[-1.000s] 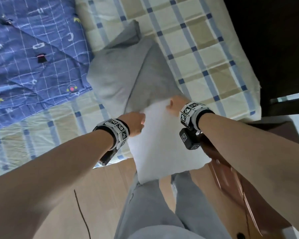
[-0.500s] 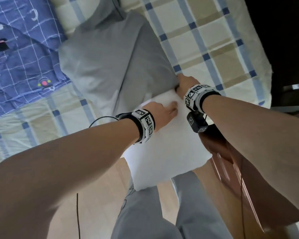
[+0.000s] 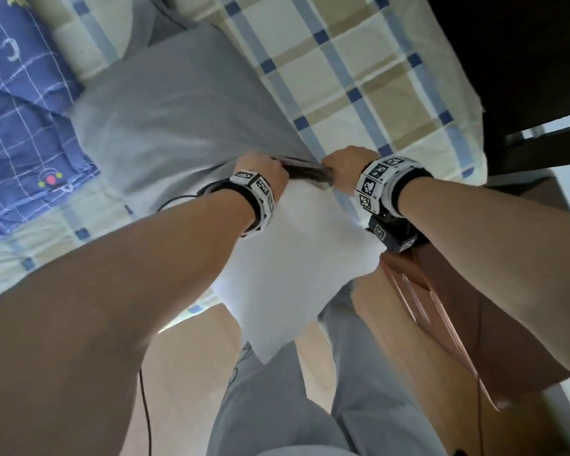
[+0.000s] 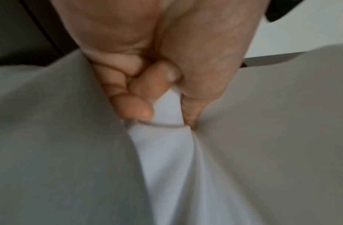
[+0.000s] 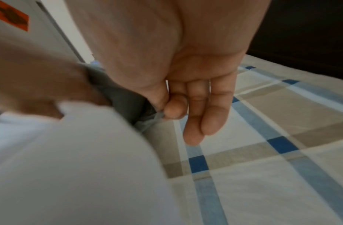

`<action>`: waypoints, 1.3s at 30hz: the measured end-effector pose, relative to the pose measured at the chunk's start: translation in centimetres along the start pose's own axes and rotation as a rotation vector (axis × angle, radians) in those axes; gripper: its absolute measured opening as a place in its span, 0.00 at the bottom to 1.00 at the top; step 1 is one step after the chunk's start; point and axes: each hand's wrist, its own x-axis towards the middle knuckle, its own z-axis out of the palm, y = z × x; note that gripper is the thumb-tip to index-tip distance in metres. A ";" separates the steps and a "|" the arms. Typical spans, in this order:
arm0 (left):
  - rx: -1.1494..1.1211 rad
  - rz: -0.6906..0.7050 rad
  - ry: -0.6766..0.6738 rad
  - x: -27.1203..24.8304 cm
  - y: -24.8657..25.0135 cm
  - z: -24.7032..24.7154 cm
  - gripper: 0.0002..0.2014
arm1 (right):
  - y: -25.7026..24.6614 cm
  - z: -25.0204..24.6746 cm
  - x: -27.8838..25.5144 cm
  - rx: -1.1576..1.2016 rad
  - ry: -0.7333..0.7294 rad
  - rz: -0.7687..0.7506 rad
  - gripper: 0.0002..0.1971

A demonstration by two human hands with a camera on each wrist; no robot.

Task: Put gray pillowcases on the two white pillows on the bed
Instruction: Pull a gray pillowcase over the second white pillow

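Observation:
A gray pillowcase [image 3: 178, 120] lies on the bed and covers the far half of a white pillow [image 3: 293, 258], whose near half sticks out over the bed's edge. My left hand [image 3: 267, 172] and right hand [image 3: 339, 166] are close together at the pillowcase's open hem, which is stretched between them. In the left wrist view my curled fingers [image 4: 136, 106] and thumb pinch gray pillowcase [image 4: 60, 152] cloth, with white pillow [image 4: 167, 167] showing in the gap. In the right wrist view thumb and forefinger [image 5: 174, 109] pinch the pillowcase's [image 5: 126, 103] hem; the other fingers hang straight beside the pillow [image 5: 70, 167].
A blue patterned quilt [image 3: 20, 126] lies at the left on the plaid sheet [image 3: 359, 77]. A brown wooden bed frame [image 3: 458, 324] runs along the lower right, dark furniture [image 3: 524, 60] beyond it. My gray trousers [image 3: 277, 406] and wooden floor [image 3: 185, 373] are below.
My left hand moved right across the white pillow, up to the pillowcase's hem, and took hold of it next to the right hand. The right hand kept its pinch.

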 end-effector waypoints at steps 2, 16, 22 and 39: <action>-0.002 -0.073 0.042 -0.5 -2.1 -1.9 0.15 | -0.2 0.1 -1.7 -0.035 0.007 -0.003 0.10; -0.399 -0.098 -0.032 -1.1 -2.2 -1.7 0.16 | -1.6 2.8 -5.6 0.041 -0.072 0.095 0.11; -0.685 -0.135 0.282 -3.7 -1.8 1.4 0.18 | -3.5 1.9 -5.5 0.142 0.021 0.115 0.23; -0.791 -0.421 0.326 -5.2 -7.3 12.1 0.13 | -13.8 5.4 1.4 0.217 0.125 0.296 0.63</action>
